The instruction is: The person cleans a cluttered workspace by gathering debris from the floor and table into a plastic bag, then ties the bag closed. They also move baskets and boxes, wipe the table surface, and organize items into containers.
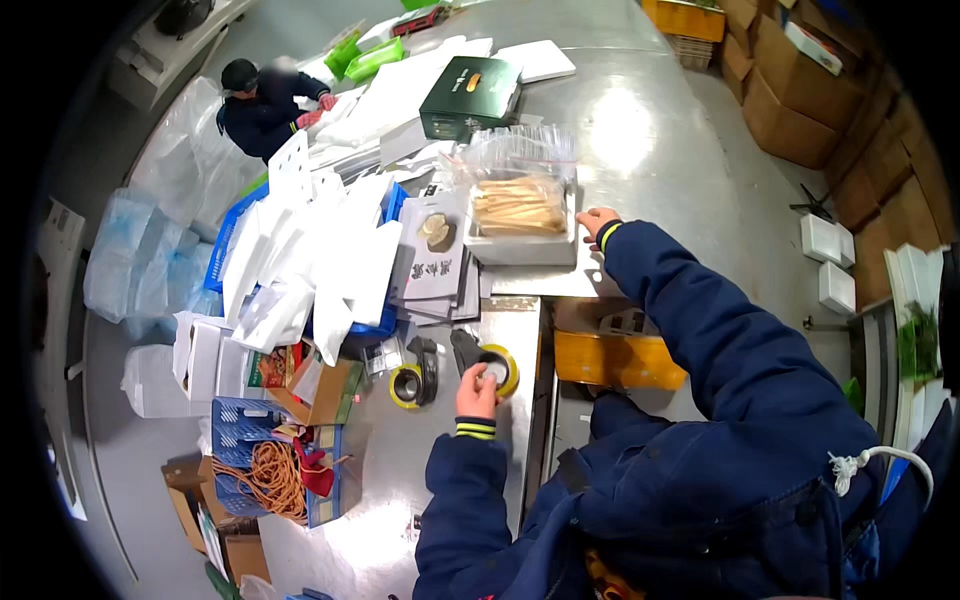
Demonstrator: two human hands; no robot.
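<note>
Cold-looking workroom, brown cardboard boxes point(880, 170) piled along the right wall, and a shiny metal counter point(680, 190) that bent around me in an L. A co-worker point(262, 118) in dark clothes was busy at the far left edge.

So, the white box point(522, 250) with a clear bag of pale sticks point(518, 205) in it sat by the counter's inside corner, just back from the edge. My right hand point(597, 226) was at that box's right wall, fingers bent toward it; couldn't tell you if they were pinching anything. My left hand point(478, 393) was down at a black tape dispenser point(465, 350) with a yellow-rimmed roll, close to the right edge of the left leg. Those fingers were curled against the roll, but whether they really gripped it, I can't tell.

A second tape dispenser point(427, 372) stood just left of it. Farther up there were grey printed sheets point(432, 275) stacked beside the box, a heap of white foam pieces point(300, 250) toward the left edge, and a dark green carton point(470, 98) behind.
</note>
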